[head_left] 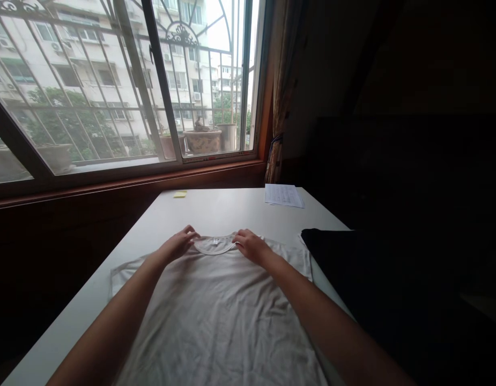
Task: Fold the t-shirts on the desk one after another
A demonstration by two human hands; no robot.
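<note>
A white T-shirt (215, 311) lies spread out on the white table, its neckline at the far end and its sleeves out to both sides. Soft wrinkles run across its body. My left hand (179, 242) pinches the shirt at the left end of the collar. At the collar's right end, my right hand (250, 245) has its fingers closed on the fabric. Between the two hands the round neckline shows, with a small label inside the back of it. My forearms hide parts of both shoulders and sides.
The white table (219, 209) reaches toward a barred window (123, 80). At its far end lie a yellow sticky note pad (180, 194) and printed paper sheets (283, 195). Dark cloth (336, 257) lies over the right edge. A tied curtain (275, 134) hangs beyond.
</note>
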